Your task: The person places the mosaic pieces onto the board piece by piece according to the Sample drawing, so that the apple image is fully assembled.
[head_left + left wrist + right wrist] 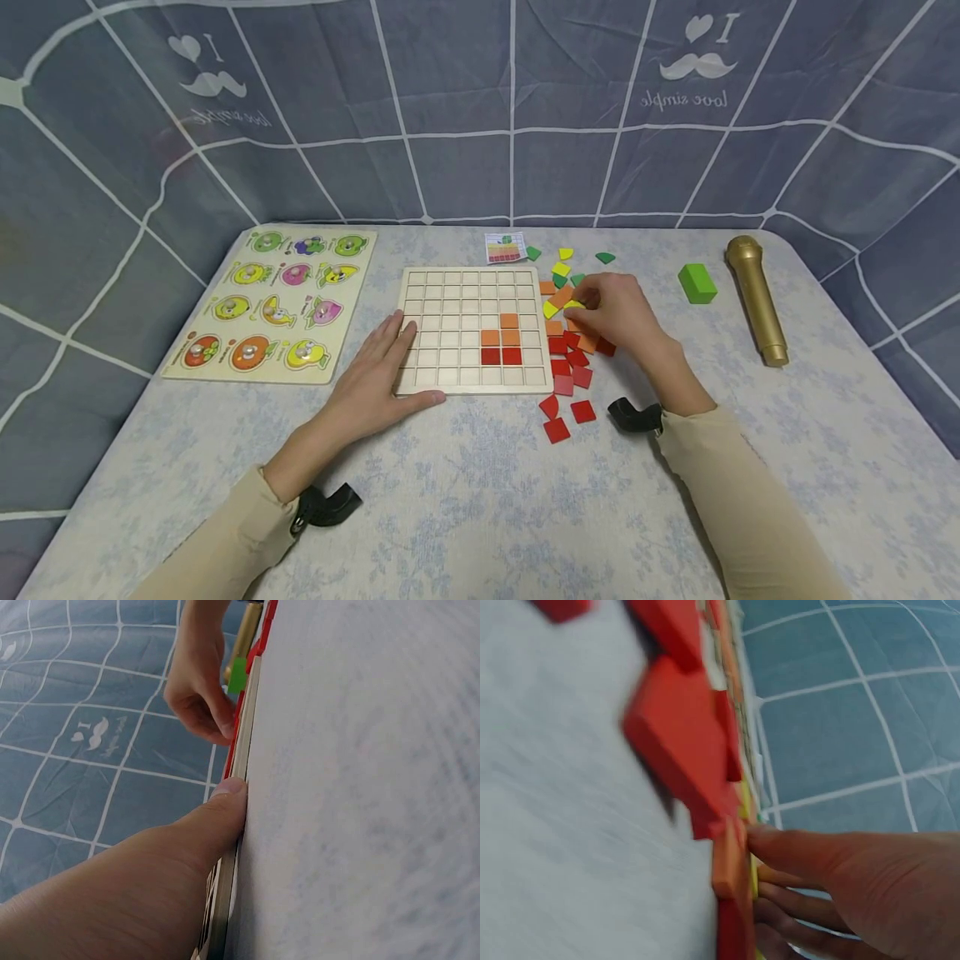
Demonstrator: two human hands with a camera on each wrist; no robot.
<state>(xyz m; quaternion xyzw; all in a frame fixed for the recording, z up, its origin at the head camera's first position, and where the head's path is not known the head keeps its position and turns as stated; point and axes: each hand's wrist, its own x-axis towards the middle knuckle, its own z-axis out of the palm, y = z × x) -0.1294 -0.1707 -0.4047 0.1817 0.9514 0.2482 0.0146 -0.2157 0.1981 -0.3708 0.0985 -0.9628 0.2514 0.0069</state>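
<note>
The right hand (pixel 621 308) has its fingers bent and the thumb drawn in towards them, a narrow grip at the loose tiles; whether it pinches one I cannot tell. A yellow tile (pixel 573 305) lies right at its fingertips, partly covered by them, and an orange tile (pixel 561 297) lies just to their left. Red tiles (pixel 558 367) spread on the near side of the hand. The left hand (pixel 367 379) rests on the left edge of the grid board (pixel 457 304), fingers extended, thumb along the near edge; five tiles sit in cells to the right of those fingers.

The step in hand looks like picking among the loose tiles. To do it well, I would pinch one tile by opposite edges, lift it straight up so its neighbours don't drag along, and keep light pressure from the left hand so the board doesn't slide.

The board lies flat between the hands, near edge running left to right, side edges heading away from the person. The orange tile lies askew, its longer visible direction slanting away and rightward towards the right fingertips. The yellow tile's visible strip runs roughly left to right; with the rest hidden, I cannot tell which way it points
</note>
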